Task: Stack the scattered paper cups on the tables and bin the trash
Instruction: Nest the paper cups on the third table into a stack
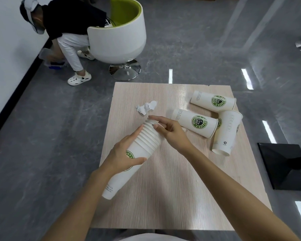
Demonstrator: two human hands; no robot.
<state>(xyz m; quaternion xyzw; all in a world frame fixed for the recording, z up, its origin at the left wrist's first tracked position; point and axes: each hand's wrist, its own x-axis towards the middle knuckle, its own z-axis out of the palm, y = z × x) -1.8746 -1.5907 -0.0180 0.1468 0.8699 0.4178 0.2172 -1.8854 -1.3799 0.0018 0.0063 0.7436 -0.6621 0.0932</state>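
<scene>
On the pale bench point(172, 188), a tilted cup stack point(146, 141) over its left half, three loose cups point(195, 122) tipped over at far right, left hand point(125, 153) wrapped round the stack's middle — right hand point(172, 132) touching its rim end, grip unclear — crumpled paper point(147, 107) just beyond.

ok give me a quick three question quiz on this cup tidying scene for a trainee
1. True or false: the crumpled paper is already in a bin.
2. What does the left hand grip? A the stack of cups, B a bottle, C a spoon.
3. How many loose cups lie on the table, apart from the stack?

Key: 1 false, it lies on the table; 2 A; 3 three.
</scene>
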